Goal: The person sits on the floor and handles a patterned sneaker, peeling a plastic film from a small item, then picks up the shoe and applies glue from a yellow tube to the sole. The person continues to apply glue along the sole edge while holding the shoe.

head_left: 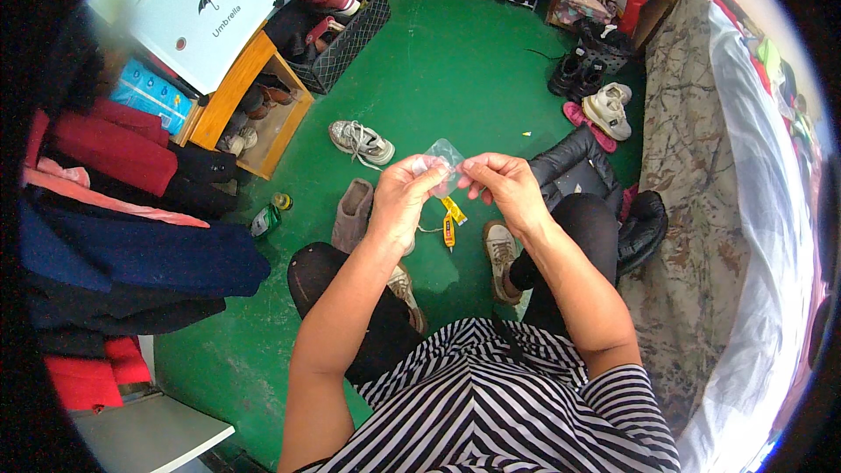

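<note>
Pinching a small, clear, thin plastic piece with rounded corners [447, 151] at both sides, the person worked with bare hands held out above the green painted floor [420, 79]. The left hand [405, 195] was clamped on the left side of the plastic, its thumb laid across it, while the right hand [504, 186] nipped the right edge between thumb and fingertips. The two hands were close together, with the plastic bridging the narrow gap between them.

The step in hand looked like opening or parting this plastic, probably a piece of packaging; whether it held anything inside could not be told. Below it on the floor lay a small yellow tube with a tapered tip [449, 232] and, just beside it, a flat yellow strip [455, 209]. A silvery sneaker with white laces [361, 142] lay beyond the left hand, and a taupe, soft-looking slip-on shoe [352, 210] stood near the left wrist, neither of them grasped.

The next move seemed to call for a firm left pinch while the right fingertips worked at the edge gently, since a sharp tug might have torn the film or spilled any contents.
</note>
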Demonstrator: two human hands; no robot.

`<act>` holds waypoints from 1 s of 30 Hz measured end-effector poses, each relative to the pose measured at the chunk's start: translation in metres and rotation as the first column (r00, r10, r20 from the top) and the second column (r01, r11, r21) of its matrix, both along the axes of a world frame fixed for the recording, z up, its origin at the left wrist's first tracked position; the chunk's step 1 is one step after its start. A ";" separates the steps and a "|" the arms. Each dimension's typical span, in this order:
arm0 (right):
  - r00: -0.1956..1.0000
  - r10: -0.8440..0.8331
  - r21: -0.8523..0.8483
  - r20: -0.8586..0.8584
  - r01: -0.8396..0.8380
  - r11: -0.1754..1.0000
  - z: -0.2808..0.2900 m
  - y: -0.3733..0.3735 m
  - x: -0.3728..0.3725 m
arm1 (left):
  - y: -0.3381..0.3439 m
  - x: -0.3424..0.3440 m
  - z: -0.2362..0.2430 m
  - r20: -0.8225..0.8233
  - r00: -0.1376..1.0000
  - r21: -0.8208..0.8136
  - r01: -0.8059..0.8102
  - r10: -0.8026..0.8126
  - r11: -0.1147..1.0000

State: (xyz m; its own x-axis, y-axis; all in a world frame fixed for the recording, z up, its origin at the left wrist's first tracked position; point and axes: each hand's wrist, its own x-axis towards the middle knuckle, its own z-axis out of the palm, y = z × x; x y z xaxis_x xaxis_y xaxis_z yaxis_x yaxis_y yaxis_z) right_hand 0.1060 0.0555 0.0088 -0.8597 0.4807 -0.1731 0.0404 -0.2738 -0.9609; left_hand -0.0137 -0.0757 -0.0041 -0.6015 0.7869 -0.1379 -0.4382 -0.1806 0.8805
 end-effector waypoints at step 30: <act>0.998 -0.044 0.028 -0.045 0.045 0.999 0.000 -0.001 -0.002 | 0.000 0.002 0.004 0.078 0.996 -0.005 0.039 -0.039 0.999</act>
